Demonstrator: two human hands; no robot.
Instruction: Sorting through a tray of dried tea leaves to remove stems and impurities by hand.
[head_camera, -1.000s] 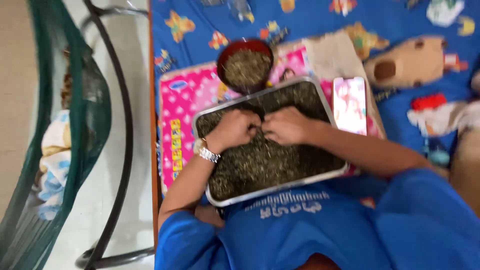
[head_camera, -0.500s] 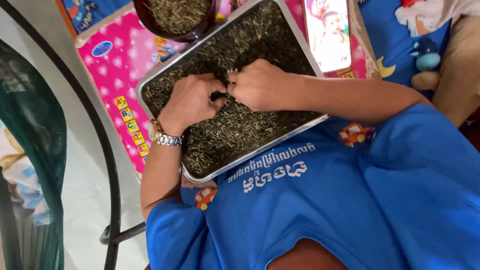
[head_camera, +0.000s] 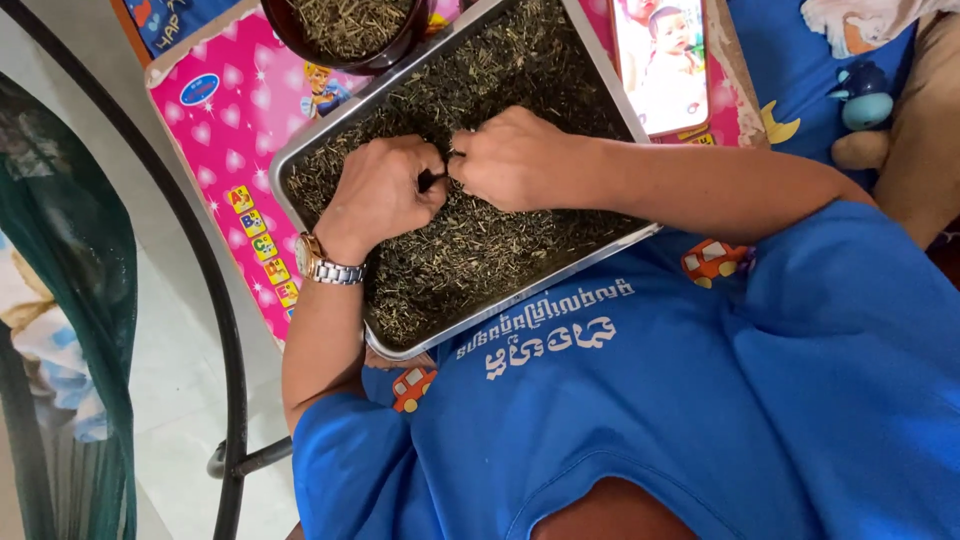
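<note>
Leftmost, a green mesh hammock (head_camera: 80, 300) hangs inside a dark curved metal frame (head_camera: 215, 300) over pale floor. Next, a pink play mat (head_camera: 235, 130) with hearts and small coloured picture squares lies under a rectangular metal tray (head_camera: 330, 125), which sits just in front of the person's blue shirt (head_camera: 700, 400) and is filled edge to edge with dark dried plant bits (head_camera: 470, 260). Above the tray's far left corner, touching or just beside its rim, stands a dark red bowl (head_camera: 300, 35) holding more of the same dried material. Left hand (head_camera: 385, 190), silver and gold wristwatch (head_camera: 325, 265) on its wrist, rests knuckles-up on the dried bits near the tray's middle, fingers curled closed with thumb and forefinger pinched on something small and dark; what it is cannot be told. Right hand (head_camera: 515, 160) lies just beside it, almost touching, likewise curled into a loose fist with fingertips pinched toward the left hand; its contents are hidden. Right of the tray, a phone (head_camera: 660, 60) with a lit screen lies flat, close to the tray's rim. Farther right, a blue patterned sheet (head_camera: 790, 70) carries a small blue toy (head_camera: 862, 100) and part of a plush toy (head_camera: 870, 20).
</note>
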